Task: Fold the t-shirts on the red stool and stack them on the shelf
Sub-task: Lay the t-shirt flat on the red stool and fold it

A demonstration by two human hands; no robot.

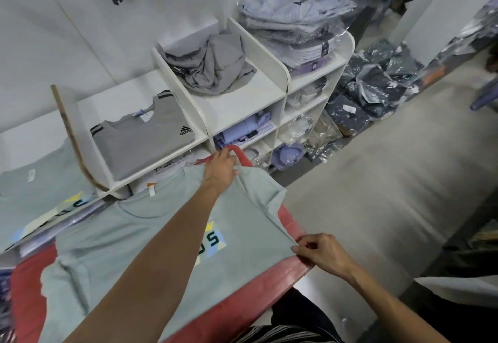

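Hands point(219, 170) point(322, 252) both pinch the mint t-shirt point(129, 240) (spread on the red stool point(293, 267)).

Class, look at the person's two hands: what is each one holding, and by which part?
Both hold the light green t-shirt on the red stool. The left hand grips its shoulder by the sleeve; the right hand pinches the side edge.

bagged dark garments point(377, 92), perhaps jeans, floor point(377, 181)

Both hands point(219, 171) on green t-shirt point(129, 240)
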